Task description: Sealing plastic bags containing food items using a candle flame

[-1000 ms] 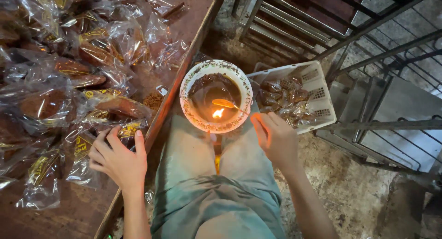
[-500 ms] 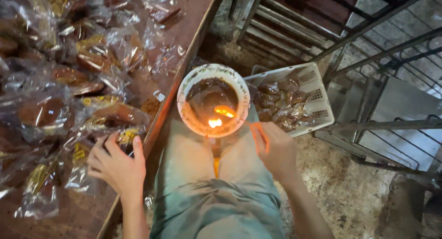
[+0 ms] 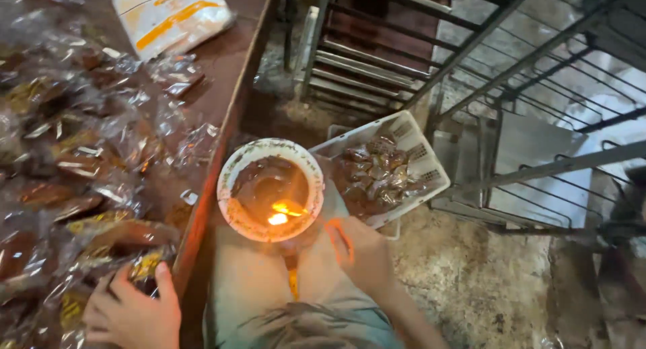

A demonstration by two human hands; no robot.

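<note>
A round bowl (image 3: 270, 189) with a small flame (image 3: 278, 218) burning inside sits on the person's lap, right next to the edge of the table (image 3: 222, 93). The right hand (image 3: 360, 251) rests by the bowl, with its fingers (image 3: 340, 238) curled loosely and glowing orange from the fire. I cannot tell if it holds something. The left hand (image 3: 131, 312) lies on the table with its fingers spread open, touching a clear bag of brown snack (image 3: 145, 265). Many more shiny bags (image 3: 74, 161) cover the table. A white basket (image 3: 383, 167) full of wrapped snacks sits on the floor (image 3: 471, 282) beside the knee. Metal racks (image 3: 511, 120) stand behind it.
</note>
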